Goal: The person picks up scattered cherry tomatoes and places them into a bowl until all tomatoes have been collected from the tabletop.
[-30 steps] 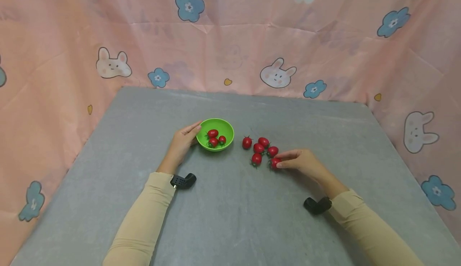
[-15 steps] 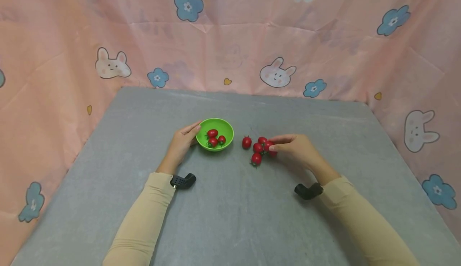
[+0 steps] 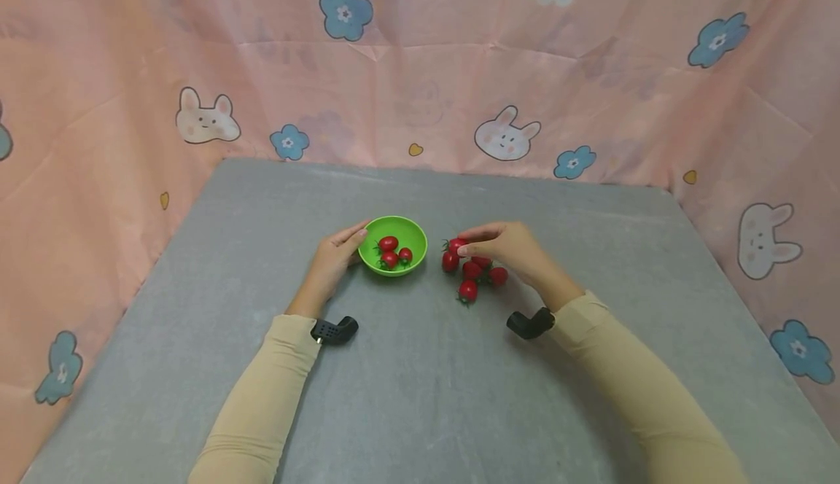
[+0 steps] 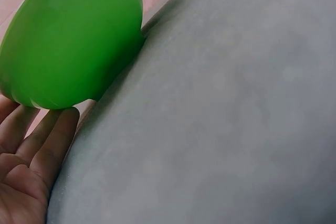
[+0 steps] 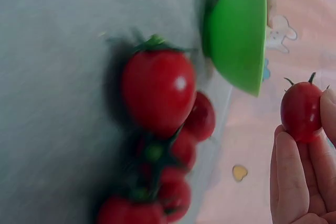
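Observation:
A small green bowl (image 3: 412, 235) stands on the grey table with 3 cherry tomatoes inside. My left hand (image 3: 330, 264) holds it at its left side, thumb at the rim and fingers against the outer wall (image 4: 73, 40). Between the thumb and fingers of my right hand (image 3: 515, 252) is a red cherry tomato (image 5: 302, 109) with a green stem, raised above the table to the right of the bowl. Below that hand lie several more cherry tomatoes (image 3: 468, 291) in a loose group; one (image 5: 157, 90) looks large and near in the right wrist view.
The grey table (image 3: 407, 382) reaches back to a pink curtain (image 3: 420, 68) printed with rabbits, flowers and clouds. A black wrist camera (image 3: 335, 331) sits on the left wrist and another camera (image 3: 530, 323) on the right.
My right hand has lifted a cherry tomato from the group's near right side and carried it left and farther back, toward the bowl. The left hand and the bowl stay in place.

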Available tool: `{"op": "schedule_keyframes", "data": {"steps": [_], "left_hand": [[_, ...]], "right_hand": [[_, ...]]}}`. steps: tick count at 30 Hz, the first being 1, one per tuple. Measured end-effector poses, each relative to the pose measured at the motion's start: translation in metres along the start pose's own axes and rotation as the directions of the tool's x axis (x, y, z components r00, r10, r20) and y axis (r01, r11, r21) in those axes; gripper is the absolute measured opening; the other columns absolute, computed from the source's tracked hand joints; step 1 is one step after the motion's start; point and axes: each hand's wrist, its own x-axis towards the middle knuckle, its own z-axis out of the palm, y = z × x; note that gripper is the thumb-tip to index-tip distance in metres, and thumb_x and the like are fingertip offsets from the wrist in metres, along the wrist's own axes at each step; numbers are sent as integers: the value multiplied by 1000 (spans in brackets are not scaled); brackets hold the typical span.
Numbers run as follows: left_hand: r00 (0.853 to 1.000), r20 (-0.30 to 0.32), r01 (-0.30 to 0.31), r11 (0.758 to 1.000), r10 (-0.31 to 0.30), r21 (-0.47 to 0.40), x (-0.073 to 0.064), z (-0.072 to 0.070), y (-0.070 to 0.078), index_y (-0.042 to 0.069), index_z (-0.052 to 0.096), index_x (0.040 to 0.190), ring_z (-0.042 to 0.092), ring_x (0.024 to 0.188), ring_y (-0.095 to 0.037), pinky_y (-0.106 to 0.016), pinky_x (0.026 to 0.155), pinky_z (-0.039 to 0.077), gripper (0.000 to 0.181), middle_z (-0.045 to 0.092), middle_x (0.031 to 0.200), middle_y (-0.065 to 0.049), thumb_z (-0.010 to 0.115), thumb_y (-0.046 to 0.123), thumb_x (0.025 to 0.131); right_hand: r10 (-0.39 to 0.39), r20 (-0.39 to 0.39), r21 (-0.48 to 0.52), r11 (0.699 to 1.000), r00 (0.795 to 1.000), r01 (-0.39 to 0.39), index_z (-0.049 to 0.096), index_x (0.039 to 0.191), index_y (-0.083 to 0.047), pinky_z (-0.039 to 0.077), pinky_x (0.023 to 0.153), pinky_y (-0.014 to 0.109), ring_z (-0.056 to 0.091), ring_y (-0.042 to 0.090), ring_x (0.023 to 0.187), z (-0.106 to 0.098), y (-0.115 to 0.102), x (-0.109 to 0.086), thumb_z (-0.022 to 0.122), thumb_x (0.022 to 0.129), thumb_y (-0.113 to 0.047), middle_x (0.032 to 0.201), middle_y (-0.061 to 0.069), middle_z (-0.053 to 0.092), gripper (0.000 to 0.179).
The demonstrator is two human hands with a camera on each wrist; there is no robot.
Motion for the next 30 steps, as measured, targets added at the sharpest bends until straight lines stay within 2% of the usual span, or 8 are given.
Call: {"op": "schedule_keyframes", "data": {"steps": [6, 11, 15, 22, 30], "left_hand": [[1000, 6, -8, 1000, 8, 7, -1, 0, 0, 11, 58, 140, 61, 120, -15, -18, 89, 56, 41, 56, 146, -7, 56, 28, 103], [1000, 4, -8, 1000, 8, 1, 0, 0, -1, 11, 58, 140, 63, 115, -10, -17, 88, 56, 42, 56, 145, -7, 57, 29, 102], [1000, 9, -7, 1000, 7, -2, 2, 1, -1, 11, 58, 140, 63, 117, -13, -18, 89, 56, 42, 56, 145, -8, 58, 30, 102], [1000, 17, -1, 1000, 0, 8, 2, 0, 0, 12, 57, 140, 60, 125, -20, -19, 93, 55, 43, 55, 147, -6, 57, 31, 102], [1000, 12, -4, 1000, 4, -4, 0, 0, 1, 9, 58, 140, 62, 118, -12, -17, 89, 56, 42, 56, 145, -8, 56, 28, 102]], "right_hand": [[-9, 14, -8, 1000, 1000, 9, 73, 122, -24, 48, 102, 47, 51, 25, 122, 14, -20, 9, 79, 83, -44, 135, 2, 62, 44], [-44, 20, 49, 998, 999, 43, 76, 116, -24, 51, 98, 45, 57, 23, 114, 24, -30, 16, 83, 80, -41, 120, 2, 72, 41], [-60, 17, 69, 996, 998, 58, 77, 112, -23, 50, 99, 44, 62, 22, 111, 30, -36, 20, 85, 77, -40, 113, 1, 75, 39], [-82, 13, 37, 996, 997, 81, 78, 108, -23, 49, 105, 44, 62, 18, 114, 38, -43, 29, 85, 76, -42, 116, -2, 74, 38], [-88, 26, 1, 996, 996, 88, 79, 106, -20, 52, 102, 42, 61, 19, 115, 47, -56, 35, 85, 78, -37, 115, 0, 74, 33]]}}
